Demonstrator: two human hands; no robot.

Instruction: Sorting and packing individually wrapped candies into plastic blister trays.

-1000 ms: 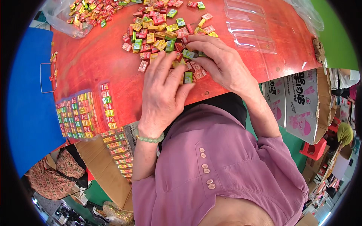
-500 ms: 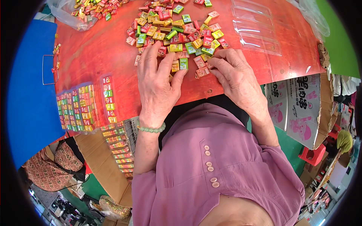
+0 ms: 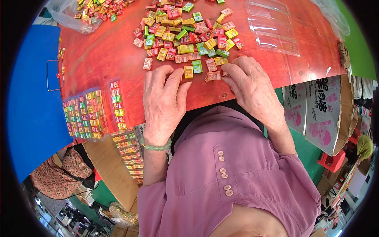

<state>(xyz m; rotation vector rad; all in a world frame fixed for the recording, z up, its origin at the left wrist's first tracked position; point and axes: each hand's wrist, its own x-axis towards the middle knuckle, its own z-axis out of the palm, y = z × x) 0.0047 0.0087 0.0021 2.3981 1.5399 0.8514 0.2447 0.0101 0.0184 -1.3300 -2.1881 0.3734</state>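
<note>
Small candy-like boxes in red, yellow, green and pink lie in a loose pile (image 3: 185, 37) on the red table. My left hand (image 3: 164, 100), a green bead bracelet at its wrist, rests at the near side of the pile. Its fingers are bent, with thumb and forefinger apart and the forefinger tip beside a yellow box (image 3: 188, 72). A green box (image 3: 197, 66) stands against that one. Further right, a pink box (image 3: 210, 65) and another pink box (image 3: 213, 76) lie together. The thumb and forefinger of my right hand (image 3: 252, 89) close around a small reddish box (image 3: 225, 74), partly hidden.
Filled strips of boxes (image 3: 85, 112) lie at the table's left, with a single filled strip (image 3: 117, 104) beside them. A clear plastic tray (image 3: 274, 29) sits far right. A plastic bag (image 3: 75, 17) of boxes is far left. Cardboard cartons (image 3: 106, 170) stand below the edge.
My left hand has drawn back a little toward me and left, uncovering boxes beneath it. My right hand has shifted slightly right and nearer. The whole view has moved slightly.
</note>
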